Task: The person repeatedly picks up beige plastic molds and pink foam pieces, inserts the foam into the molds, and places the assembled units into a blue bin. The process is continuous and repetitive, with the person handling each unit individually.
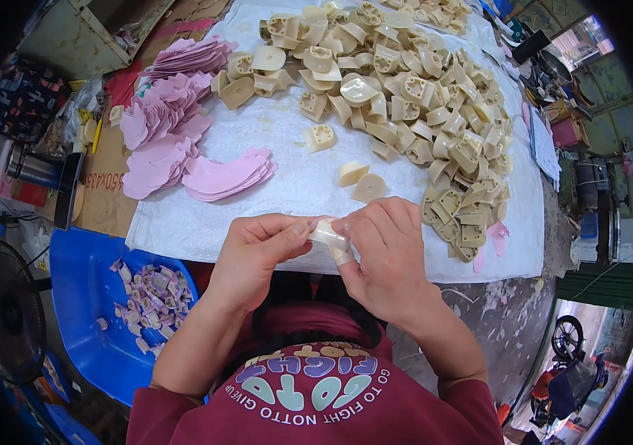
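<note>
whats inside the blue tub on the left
Cream and purple pieces lie heaped in the blue tub. The bottom beneath them is covered; the left forearm hides part of the tub.

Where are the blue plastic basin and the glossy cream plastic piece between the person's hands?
Blue plastic basin (94,350): head view, on its bare inside.
Glossy cream plastic piece (328,236): head view, on its shiny surface.

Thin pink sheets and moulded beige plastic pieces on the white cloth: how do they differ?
The pink sheets are flat; the beige pieces, thick and shaped. The sheets lie mainly in layered stacks at left, the pieces in a jumbled heap at upper right. Both lie on the white cloth.
</note>
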Motion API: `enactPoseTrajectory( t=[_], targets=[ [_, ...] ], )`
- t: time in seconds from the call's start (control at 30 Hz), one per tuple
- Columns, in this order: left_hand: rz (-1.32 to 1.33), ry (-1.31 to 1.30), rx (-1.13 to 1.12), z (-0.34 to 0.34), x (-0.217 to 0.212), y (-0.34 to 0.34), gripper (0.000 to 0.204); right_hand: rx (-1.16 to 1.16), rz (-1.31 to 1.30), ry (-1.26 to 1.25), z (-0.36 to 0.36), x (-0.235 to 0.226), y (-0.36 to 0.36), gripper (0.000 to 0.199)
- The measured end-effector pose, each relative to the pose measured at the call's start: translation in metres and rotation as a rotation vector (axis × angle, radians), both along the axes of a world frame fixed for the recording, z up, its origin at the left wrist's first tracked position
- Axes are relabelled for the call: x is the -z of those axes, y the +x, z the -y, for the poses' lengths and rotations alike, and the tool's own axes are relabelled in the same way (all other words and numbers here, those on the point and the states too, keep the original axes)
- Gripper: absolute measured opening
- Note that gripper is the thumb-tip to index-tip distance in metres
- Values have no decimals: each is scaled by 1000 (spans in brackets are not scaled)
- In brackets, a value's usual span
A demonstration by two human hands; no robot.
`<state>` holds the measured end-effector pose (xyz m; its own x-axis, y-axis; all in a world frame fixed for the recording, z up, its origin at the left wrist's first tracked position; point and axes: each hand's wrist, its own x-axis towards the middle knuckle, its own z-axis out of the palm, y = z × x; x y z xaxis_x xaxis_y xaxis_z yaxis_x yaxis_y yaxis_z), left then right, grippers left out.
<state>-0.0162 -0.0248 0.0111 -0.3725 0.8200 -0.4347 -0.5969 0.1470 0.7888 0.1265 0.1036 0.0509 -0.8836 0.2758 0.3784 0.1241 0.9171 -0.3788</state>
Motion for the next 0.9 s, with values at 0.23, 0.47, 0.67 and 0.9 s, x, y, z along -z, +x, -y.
enactPoseTrajectory(
  t=[0.23,0.47,0.67,0.9],
  targets=[
    [-810,-92,255,-3,-8,11,25,-27,12,-16,-3,32,-3,36],
    [-118,95,206,-8,-9,-15,27,-151,-133,-105,-12,26,3,37],
    [-507,11,516,-17,-13,-32,47,-161,-77,-207,-4,30,-1,36],
    [-140,95,200,-19,4,-30,29,153,-109,-1092,3,44,-4,20]
  ],
)
